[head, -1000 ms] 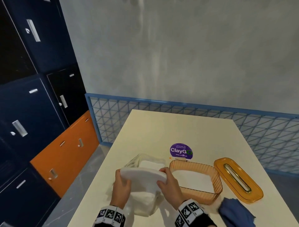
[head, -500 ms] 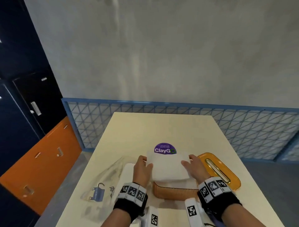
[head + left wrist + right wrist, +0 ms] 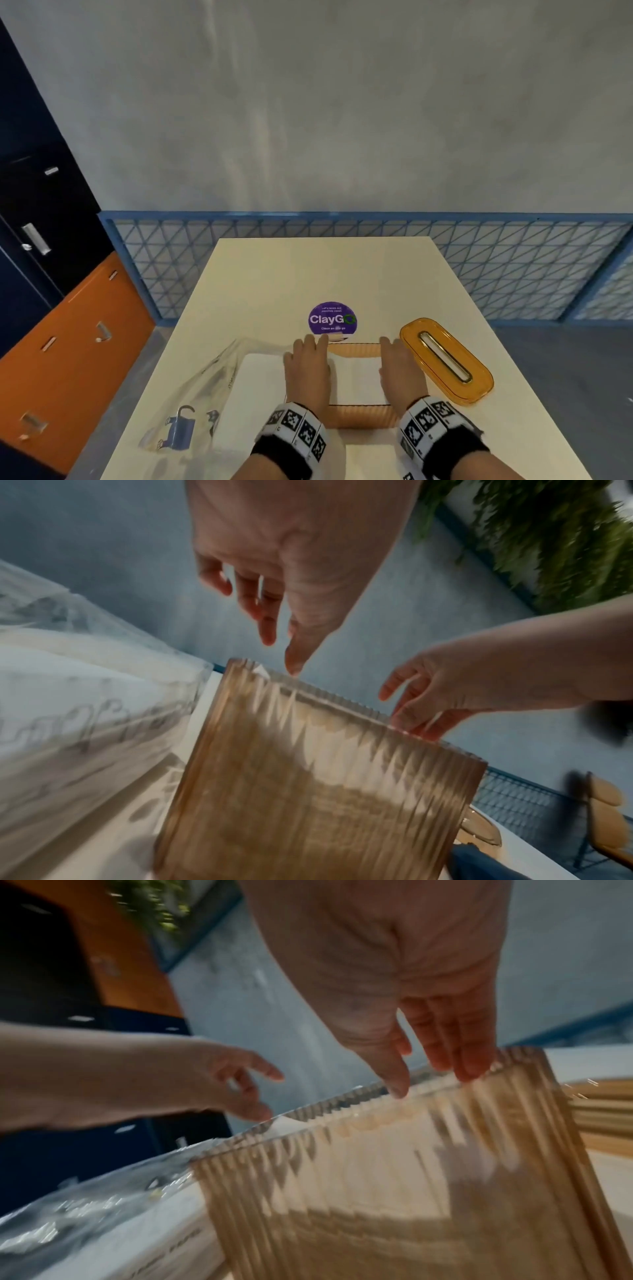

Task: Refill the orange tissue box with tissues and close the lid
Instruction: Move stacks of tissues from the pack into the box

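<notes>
over the orange tissue box both hands press white tissues down.

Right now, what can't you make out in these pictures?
- Tissues in the orange box: head view, the left hand and right hand cover both ends; how full is unclear.
- Both wrist views: motion blur smears the box's ribbed wall, so fingertip contact is uncertain.
- Clear bag: its printing is too blurred to read.

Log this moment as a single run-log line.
stage: tissues in orange box | left hand: open, over box | right hand: open, over box | lid: off, on table right of box
</notes>
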Tool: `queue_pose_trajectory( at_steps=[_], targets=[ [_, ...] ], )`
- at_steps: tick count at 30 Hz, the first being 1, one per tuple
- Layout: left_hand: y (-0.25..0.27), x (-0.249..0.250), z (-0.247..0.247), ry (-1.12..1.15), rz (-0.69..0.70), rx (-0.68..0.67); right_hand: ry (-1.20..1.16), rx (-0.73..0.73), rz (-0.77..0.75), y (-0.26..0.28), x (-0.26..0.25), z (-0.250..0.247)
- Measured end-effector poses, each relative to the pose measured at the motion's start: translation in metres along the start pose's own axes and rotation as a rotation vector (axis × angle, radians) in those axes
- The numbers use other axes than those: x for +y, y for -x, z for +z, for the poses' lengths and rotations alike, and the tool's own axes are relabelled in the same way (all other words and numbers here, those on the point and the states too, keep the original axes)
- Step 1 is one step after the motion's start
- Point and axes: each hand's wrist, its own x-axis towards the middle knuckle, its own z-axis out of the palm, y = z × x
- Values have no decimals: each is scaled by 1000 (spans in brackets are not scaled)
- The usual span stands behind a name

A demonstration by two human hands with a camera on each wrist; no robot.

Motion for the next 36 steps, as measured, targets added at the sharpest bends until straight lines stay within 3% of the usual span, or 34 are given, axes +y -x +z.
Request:
queue_pose_trajectory(
  at_steps=[3, 6, 8, 13, 17, 19, 23, 25, 29, 31, 36],
  targets=[
    [-6, 6, 7, 95, 60, -203, 57, -33, -143, 0, -5, 5],
    [-15, 12, 8, 113, -25, -424, 106, -286, -138, -6, -9, 3],
    [-18, 16, 7, 30, -35, -526, 214, -380, -152, -9, -9, 1],
    [-14, 21, 11, -131, -58, -630, 274, -474, -144, -12, -6, 0],
    [-13, 20, 10, -204, 5, -614, 353, -500, -170, -17, -7, 0],
    [-13, 20, 8, -171, 37, -531, 382, -466, -128, -18, -8, -2],
    [-1, -2, -3, 104, -21, -78, 306, -153, -62, -15, -3, -18],
    [6, -25, -5, 161, -154, 25, 216, -48, -34, -15, 11, -26],
    [23, -61, 6, 18, -418, -147, 15, -111, 60, -19, 38, -24],
    [27, -66, 14, -27, -441, -208, -89, -181, 80, -16, 41, -19],
    [30, -65, 23, -110, -434, -179, -112, -216, 95, -13, 43, -11]
  ],
)
